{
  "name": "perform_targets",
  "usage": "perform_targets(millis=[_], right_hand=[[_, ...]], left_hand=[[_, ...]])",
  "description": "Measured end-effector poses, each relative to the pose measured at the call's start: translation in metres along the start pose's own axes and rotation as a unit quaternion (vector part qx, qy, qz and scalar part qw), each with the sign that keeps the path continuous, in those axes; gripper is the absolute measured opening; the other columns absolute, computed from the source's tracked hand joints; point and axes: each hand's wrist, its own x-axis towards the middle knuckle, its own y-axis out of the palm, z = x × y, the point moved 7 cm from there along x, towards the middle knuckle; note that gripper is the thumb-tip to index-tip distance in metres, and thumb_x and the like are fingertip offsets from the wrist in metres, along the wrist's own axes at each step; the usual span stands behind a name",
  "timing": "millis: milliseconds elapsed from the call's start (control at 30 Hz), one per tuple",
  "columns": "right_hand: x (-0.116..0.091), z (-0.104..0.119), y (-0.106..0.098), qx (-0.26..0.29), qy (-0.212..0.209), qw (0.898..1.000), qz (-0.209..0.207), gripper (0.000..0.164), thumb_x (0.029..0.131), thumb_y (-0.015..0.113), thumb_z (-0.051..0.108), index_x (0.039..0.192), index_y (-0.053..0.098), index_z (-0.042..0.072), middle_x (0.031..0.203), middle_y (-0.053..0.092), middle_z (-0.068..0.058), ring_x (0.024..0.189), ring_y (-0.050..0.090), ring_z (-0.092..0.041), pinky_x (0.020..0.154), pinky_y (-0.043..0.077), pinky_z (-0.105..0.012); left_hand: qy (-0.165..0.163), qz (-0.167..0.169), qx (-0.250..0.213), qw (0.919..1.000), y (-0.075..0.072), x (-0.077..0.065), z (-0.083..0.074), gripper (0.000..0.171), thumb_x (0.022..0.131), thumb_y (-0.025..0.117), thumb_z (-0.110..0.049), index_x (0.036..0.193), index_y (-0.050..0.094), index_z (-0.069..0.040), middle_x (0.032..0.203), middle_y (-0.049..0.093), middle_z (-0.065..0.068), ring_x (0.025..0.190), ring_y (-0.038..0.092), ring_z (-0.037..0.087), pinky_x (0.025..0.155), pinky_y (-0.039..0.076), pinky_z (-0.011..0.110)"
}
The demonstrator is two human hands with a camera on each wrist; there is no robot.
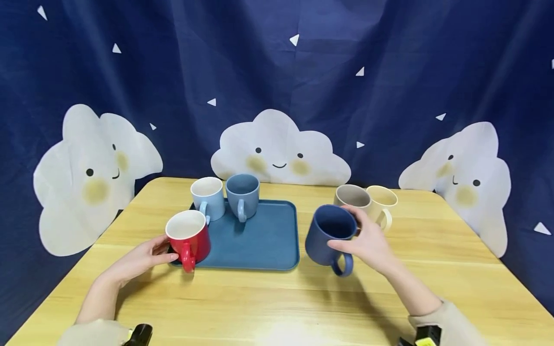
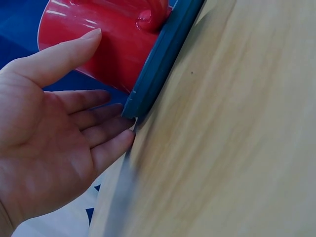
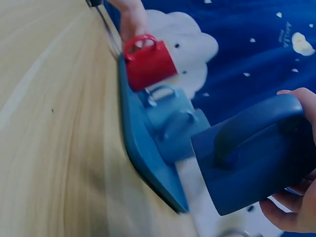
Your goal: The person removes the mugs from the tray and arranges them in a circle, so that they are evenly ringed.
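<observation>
My right hand (image 1: pixel 365 240) grips a dark blue mug (image 1: pixel 322 242) by its rim and side, with the handle toward me. The mug hangs tilted over the table, just right of the blue tray (image 1: pixel 268 240). A red mug (image 1: pixel 196 242) with a white inside stands on the tray's front left corner. Beside it is my left hand (image 1: pixel 149 254), its thumb against or close to the red side and its fingers (image 2: pixel 106 148) extended by the tray's edge. Behind, a light blue mug (image 1: pixel 212 204) and a grey-blue mug (image 1: pixel 246 194) stand at the tray's back left.
A grey-brown mug (image 1: pixel 352 194) and a cream mug (image 1: pixel 383 199) stand on the wooden table (image 1: pixel 242 307) at the back right, the first partly hidden by my right hand. A dark blue curtain (image 1: pixel 242 57) with smiling clouds hangs behind the table.
</observation>
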Motion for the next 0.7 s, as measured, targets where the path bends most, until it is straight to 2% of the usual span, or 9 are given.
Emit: perform_targets(millis=[67, 167, 300, 533, 700], right_hand=[[-0.007, -0.001, -0.015, -0.011, -0.003, 1.000, -0.010, 0.068, 0.068, 0.082, 0.016, 0.126, 0.048, 0.004, 0.111, 0.059, -0.011, 0.093, 0.057, -0.022, 0.075, 0.049, -0.025], [-0.015, -0.005, -0.034, -0.030, -0.003, 0.999, -0.025, 0.068, 0.070, 0.081, 0.015, 0.127, 0.047, 0.004, 0.110, 0.058, -0.011, 0.092, 0.056, -0.019, 0.074, 0.047, -0.021], [-0.025, -0.014, -0.058, -0.060, 0.011, 0.997, -0.049, 0.068, 0.072, 0.079, 0.015, 0.130, 0.044, 0.003, 0.112, 0.057, -0.012, 0.090, 0.055, -0.010, 0.073, 0.046, -0.017], [-0.045, -0.043, -0.099, -0.100, 0.059, 0.989, -0.087, 0.068, 0.076, 0.077, 0.020, 0.131, 0.042, 0.002, 0.110, 0.055, -0.013, 0.083, 0.054, -0.004, 0.066, 0.045, -0.015], [-0.051, -0.060, -0.123, -0.125, 0.075, 0.983, -0.109, 0.066, 0.076, 0.077, 0.023, 0.129, 0.044, 0.002, 0.108, 0.053, -0.010, 0.083, 0.050, -0.002, 0.065, 0.043, -0.015]], left_hand=[[0.000, -0.001, 0.001, 1.0000, 0.000, 0.000, 0.000, 0.073, 0.090, 0.060, -0.024, 0.142, 0.020, 0.010, 0.142, 0.028, 0.031, 0.126, 0.032, 0.048, 0.098, 0.041, 0.042], [-0.003, -0.001, 0.002, 1.0000, -0.001, -0.002, 0.000, 0.073, 0.091, 0.060, -0.024, 0.142, 0.021, 0.010, 0.142, 0.029, 0.031, 0.126, 0.032, 0.048, 0.097, 0.041, 0.041], [-0.007, 0.001, 0.003, 1.0000, -0.002, -0.001, -0.002, 0.074, 0.092, 0.058, -0.023, 0.141, 0.017, 0.013, 0.142, 0.024, 0.034, 0.127, 0.029, 0.051, 0.099, 0.034, 0.055], [-0.012, 0.013, -0.012, 0.9998, 0.000, 0.004, -0.002, 0.074, 0.093, 0.056, -0.024, 0.140, 0.016, 0.015, 0.142, 0.022, 0.036, 0.127, 0.026, 0.052, 0.100, 0.030, 0.058], [-0.018, 0.019, -0.030, 0.9992, 0.002, 0.003, 0.001, 0.071, 0.094, 0.053, -0.023, 0.139, 0.015, 0.018, 0.141, 0.023, 0.036, 0.127, 0.026, 0.050, 0.100, 0.029, 0.058]])
